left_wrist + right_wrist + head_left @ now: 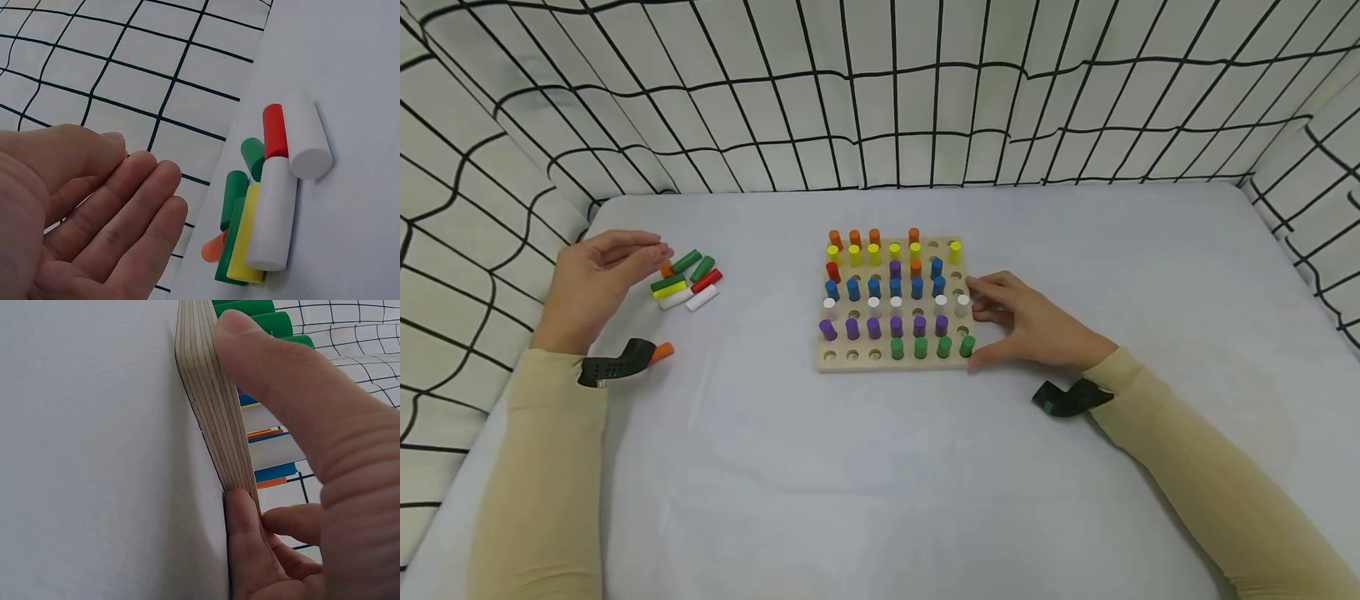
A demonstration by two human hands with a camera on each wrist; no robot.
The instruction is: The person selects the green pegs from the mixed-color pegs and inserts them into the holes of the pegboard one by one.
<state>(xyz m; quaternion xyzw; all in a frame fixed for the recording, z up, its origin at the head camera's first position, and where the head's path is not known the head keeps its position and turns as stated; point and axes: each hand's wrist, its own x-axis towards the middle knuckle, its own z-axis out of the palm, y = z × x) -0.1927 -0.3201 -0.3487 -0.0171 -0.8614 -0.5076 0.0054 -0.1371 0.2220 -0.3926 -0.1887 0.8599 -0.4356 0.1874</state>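
Note:
A wooden pegboard (891, 365) lies flat on the table, holding rows of orange, yellow, red, blue, white, purple and green pegs. My right hand (1030, 325) holds its right edge, the thumb (250, 347) at the near corner by the green pegs and fingers (242, 515) against the side farther back. Over on the left, my left hand (597, 283) hovers beside a pile of loose pegs. Its fingers are nearly straight, thumb close to the index finger, and no peg shows between them. The pile has green (235, 200), yellow (249, 240), white (272, 215), red (275, 131) and orange pegs (214, 249).
Another orange peg (662, 352) lies apart, by the camera on my left wrist (617, 364). White cloth (880, 475) covers the table. A black wire grid (891, 100) over white stands along the back and both sides.

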